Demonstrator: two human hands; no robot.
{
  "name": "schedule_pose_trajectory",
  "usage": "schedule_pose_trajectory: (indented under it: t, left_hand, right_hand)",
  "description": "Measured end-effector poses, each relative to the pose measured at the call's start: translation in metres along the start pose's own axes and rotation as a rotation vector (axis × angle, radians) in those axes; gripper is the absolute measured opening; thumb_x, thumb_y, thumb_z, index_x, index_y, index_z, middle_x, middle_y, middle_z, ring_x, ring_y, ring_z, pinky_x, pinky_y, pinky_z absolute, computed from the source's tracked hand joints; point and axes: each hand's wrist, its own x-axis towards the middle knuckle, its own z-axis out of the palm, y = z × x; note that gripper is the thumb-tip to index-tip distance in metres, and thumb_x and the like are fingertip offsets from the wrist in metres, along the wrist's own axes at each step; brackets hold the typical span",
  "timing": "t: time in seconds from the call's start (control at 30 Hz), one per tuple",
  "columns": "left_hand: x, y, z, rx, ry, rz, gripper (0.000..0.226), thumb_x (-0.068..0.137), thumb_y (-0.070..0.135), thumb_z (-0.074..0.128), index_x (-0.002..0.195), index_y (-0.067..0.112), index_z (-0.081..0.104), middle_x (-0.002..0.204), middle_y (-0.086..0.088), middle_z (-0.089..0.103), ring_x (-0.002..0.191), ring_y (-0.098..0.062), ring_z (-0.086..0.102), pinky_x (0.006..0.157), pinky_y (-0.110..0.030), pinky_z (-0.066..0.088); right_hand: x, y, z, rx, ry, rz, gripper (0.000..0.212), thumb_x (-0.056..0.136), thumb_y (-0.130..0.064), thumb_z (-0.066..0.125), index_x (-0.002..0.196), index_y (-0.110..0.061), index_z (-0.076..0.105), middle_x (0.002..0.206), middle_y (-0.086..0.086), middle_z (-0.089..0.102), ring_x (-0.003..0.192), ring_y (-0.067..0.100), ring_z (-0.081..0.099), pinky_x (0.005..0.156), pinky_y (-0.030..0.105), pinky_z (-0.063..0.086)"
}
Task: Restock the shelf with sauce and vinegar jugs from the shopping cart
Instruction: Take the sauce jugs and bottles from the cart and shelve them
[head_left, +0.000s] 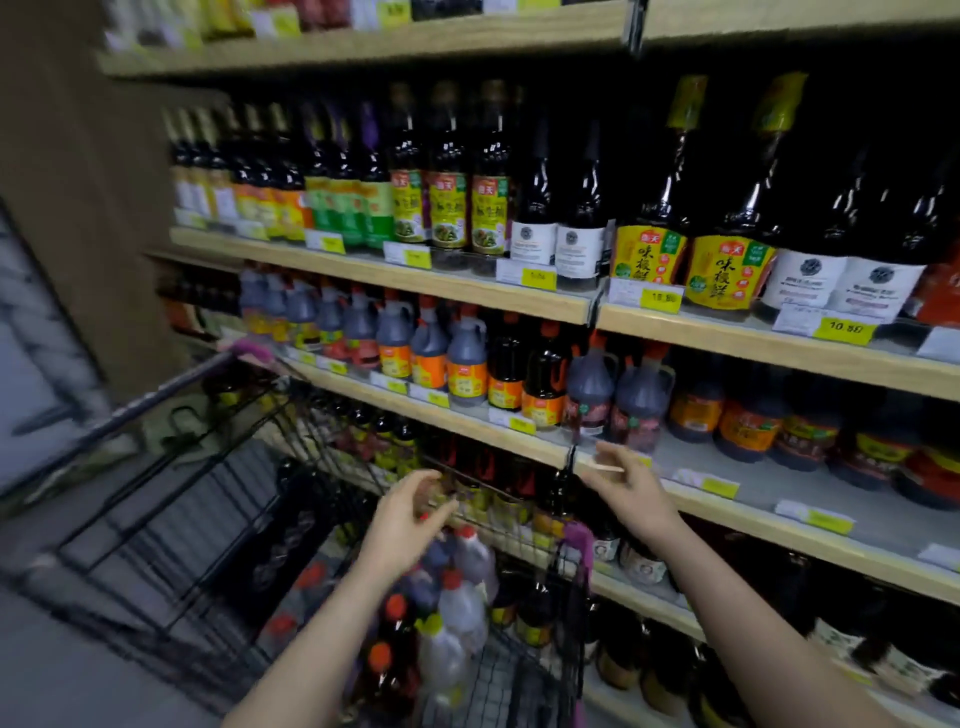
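Jugs (457, 587) wait in cart (524, 670); left hand (410, 512) and right hand (631, 486) hover empty, fingers loose, probably reaching.

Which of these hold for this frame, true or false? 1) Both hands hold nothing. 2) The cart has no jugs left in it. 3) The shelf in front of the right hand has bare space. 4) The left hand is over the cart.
1) True: the left hand and the right hand hold nothing.
2) False: several red-capped jugs remain in the shopping cart.
3) True: the shelf has bare board right of the dark jugs.
4) True: it hovers above the jugs in the cart.
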Motion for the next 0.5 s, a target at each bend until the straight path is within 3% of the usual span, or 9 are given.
schedule_pose_trajectory:
  t: [0.1, 0.17, 0.27, 0.3, 0.37, 0.43, 0.5]
  left_hand:
    - [-0.051, -0.019, -0.041, -0.027, -0.006, -0.042, 0.032, 0.074, 0.035, 0.069, 0.103, 0.033, 0.055, 0.093, 0.009, 0.066, 0.089, -0.001, 0.063, 0.083, -0.024, 0.050]
    - [-0.081, -0.034, -0.068, -0.002, -0.005, -0.078, 0.033, 0.072, 0.044, 0.064, 0.102, 0.035, 0.055, 0.092, 0.011, 0.066, 0.087, 0.004, 0.062, 0.079, -0.021, 0.049]
    - [-0.112, -0.056, -0.100, 0.078, -0.006, -0.154, 0.032, 0.082, 0.029, 0.068, 0.112, 0.025, 0.058, 0.100, 0.008, 0.065, 0.094, -0.003, 0.060, 0.080, -0.019, 0.047]
    - [-0.118, -0.065, -0.110, 0.092, 0.002, -0.169, 0.032, 0.084, 0.027, 0.067, 0.114, 0.025, 0.057, 0.101, 0.010, 0.062, 0.095, -0.005, 0.059, 0.081, -0.018, 0.045]
    - [-0.125, -0.081, -0.126, 0.124, 0.003, -0.176, 0.030, 0.086, 0.026, 0.065, 0.113, 0.031, 0.053, 0.098, 0.015, 0.057, 0.096, -0.004, 0.055, 0.080, -0.015, 0.041]
    - [-0.125, -0.099, -0.139, 0.152, -0.002, -0.176, 0.030, 0.086, 0.027, 0.064, 0.113, 0.033, 0.052, 0.101, 0.014, 0.057, 0.097, -0.004, 0.054, 0.083, -0.017, 0.040]
    - [-0.119, -0.122, -0.151, 0.155, -0.016, -0.191, 0.032, 0.086, 0.030, 0.064, 0.117, 0.029, 0.054, 0.107, 0.011, 0.058, 0.101, -0.005, 0.054, 0.087, -0.021, 0.044]
  right_hand:
    - [-0.030, -0.010, 0.032, 0.039, -0.079, 0.002, 0.042, 0.087, -0.027, 0.063, 0.125, -0.014, 0.052, 0.118, 0.003, 0.055, 0.103, 0.017, 0.057, 0.082, 0.024, 0.042]
    - [-0.050, -0.017, 0.057, 0.048, -0.151, 0.011, 0.035, 0.087, -0.023, 0.064, 0.118, -0.014, 0.054, 0.111, 0.001, 0.058, 0.096, 0.012, 0.059, 0.077, 0.013, 0.044]
    - [-0.071, -0.014, 0.094, 0.036, -0.246, 0.019, 0.028, 0.086, -0.021, 0.065, 0.111, -0.018, 0.054, 0.106, -0.001, 0.058, 0.103, 0.013, 0.059, 0.078, 0.011, 0.043]
    - [-0.075, -0.014, 0.107, 0.036, -0.273, 0.023, 0.026, 0.086, -0.023, 0.065, 0.110, -0.021, 0.054, 0.109, -0.001, 0.058, 0.106, 0.015, 0.057, 0.081, 0.016, 0.042]
    - [-0.080, -0.016, 0.131, 0.048, -0.332, 0.031, 0.026, 0.086, -0.021, 0.064, 0.109, -0.023, 0.052, 0.110, -0.003, 0.057, 0.107, 0.014, 0.056, 0.077, 0.011, 0.044]
    - [-0.080, -0.020, 0.154, 0.054, -0.368, 0.046, 0.028, 0.087, -0.015, 0.064, 0.112, -0.018, 0.052, 0.104, -0.009, 0.057, 0.100, 0.008, 0.056, 0.070, 0.004, 0.045]
    - [-0.075, -0.020, 0.184, 0.040, -0.380, 0.064, 0.031, 0.086, -0.013, 0.065, 0.115, -0.012, 0.054, 0.106, -0.004, 0.058, 0.099, 0.009, 0.058, 0.072, 0.002, 0.045]
